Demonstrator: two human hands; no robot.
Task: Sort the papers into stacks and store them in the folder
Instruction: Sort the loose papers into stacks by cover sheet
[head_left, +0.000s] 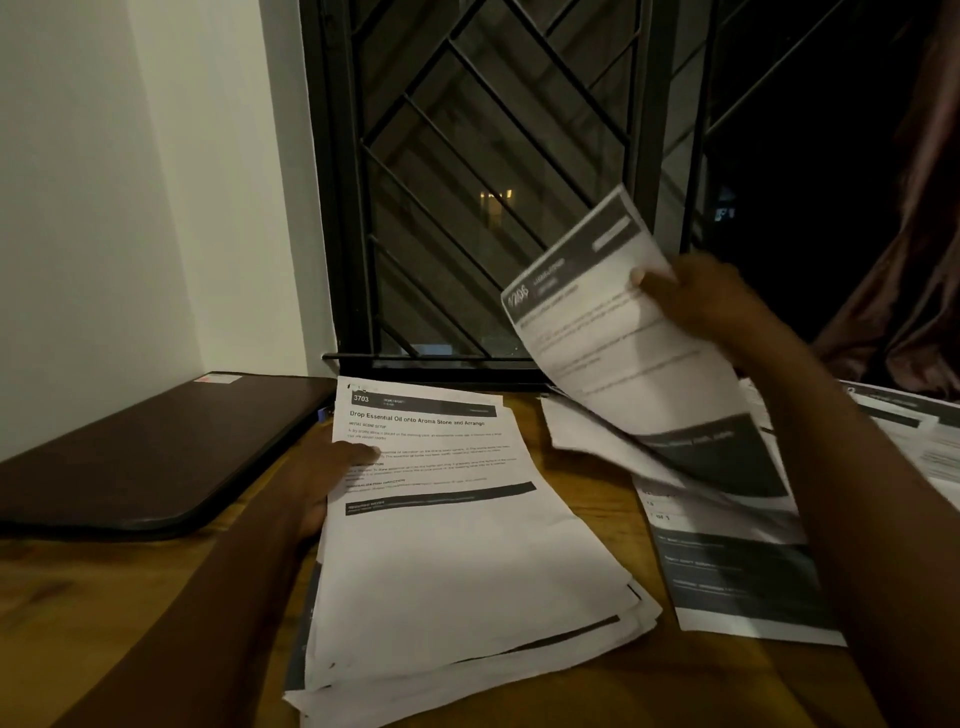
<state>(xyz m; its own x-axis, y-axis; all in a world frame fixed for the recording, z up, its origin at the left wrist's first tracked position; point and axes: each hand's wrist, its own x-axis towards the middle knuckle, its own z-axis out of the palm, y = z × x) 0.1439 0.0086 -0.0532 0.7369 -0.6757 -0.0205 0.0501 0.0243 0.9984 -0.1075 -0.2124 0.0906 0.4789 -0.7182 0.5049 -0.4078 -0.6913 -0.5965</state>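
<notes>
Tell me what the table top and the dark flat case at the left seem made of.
Table top: wood by its look, warm brown with grain streaks, low sheen. Dark flat case: perhaps plastic or imitation leather, matte dark brown, rounded corner; the dim light leaves this open.
</notes>
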